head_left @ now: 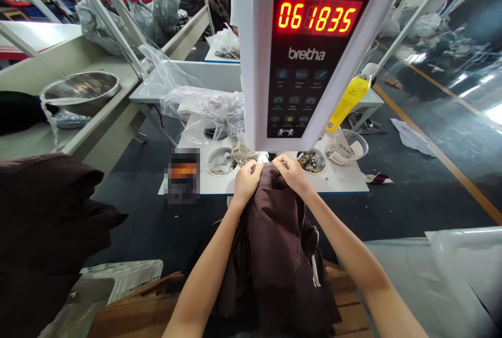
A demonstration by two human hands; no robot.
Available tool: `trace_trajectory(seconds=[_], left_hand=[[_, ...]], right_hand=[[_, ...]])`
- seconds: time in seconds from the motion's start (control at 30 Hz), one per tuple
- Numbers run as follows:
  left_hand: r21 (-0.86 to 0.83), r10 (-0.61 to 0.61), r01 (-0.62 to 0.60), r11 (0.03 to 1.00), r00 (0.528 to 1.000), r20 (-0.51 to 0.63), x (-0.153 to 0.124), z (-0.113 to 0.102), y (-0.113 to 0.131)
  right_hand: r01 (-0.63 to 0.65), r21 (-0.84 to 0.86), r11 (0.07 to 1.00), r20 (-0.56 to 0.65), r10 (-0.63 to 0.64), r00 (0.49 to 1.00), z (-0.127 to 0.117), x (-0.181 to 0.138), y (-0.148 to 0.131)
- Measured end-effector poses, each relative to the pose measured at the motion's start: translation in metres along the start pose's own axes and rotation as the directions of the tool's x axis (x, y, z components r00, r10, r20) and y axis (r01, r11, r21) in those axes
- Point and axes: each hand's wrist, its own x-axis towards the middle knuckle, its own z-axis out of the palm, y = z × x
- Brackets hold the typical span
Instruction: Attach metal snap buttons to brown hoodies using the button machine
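A dark brown garment (278, 254) drapes from my lap up to the foot of a white button sewing machine (254, 66). My left hand (246, 180) is closed on the garment's upper edge at the left. My right hand (291, 171) pinches the same edge at the right, just under the machine head. The machine's black panel (309, 81) shows red digits and the name bretha. Where the cloth meets the machine is hidden by my fingers.
Small round dishes of metal parts (311, 161) and a clear bowl (347, 147) sit on the white machine table (345, 181). Plastic bags (200, 102) lie behind. A steel bowl (80, 89) rests on the left shelf. Dark garments (43, 223) pile at the left. A white crate (463, 275) stands right.
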Motion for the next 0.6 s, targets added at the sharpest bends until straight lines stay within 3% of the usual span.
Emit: trace_trajectory(seconds=[0.37,0.5,0.6], left_hand=[[0.062,-0.037,0.043,0.997,0.996,-0.081,0.000,0.006,-0.002],[0.054,-0.016,0.016,0.998,1.000,-0.006,-0.001,0.002,-0.004],[0.034,0.016,-0.017,0.999,0.998,0.057,-0.001,-0.002,-0.005]], right_hand=[[-0.009,-0.038,0.999,-0.082,0.006,0.997,0.008,-0.003,0.000],[0.044,-0.109,0.993,-0.050,-0.049,0.998,0.006,-0.008,-0.003],[0.154,-0.162,0.975,-0.020,-0.159,0.987,0.006,-0.010,-0.002]])
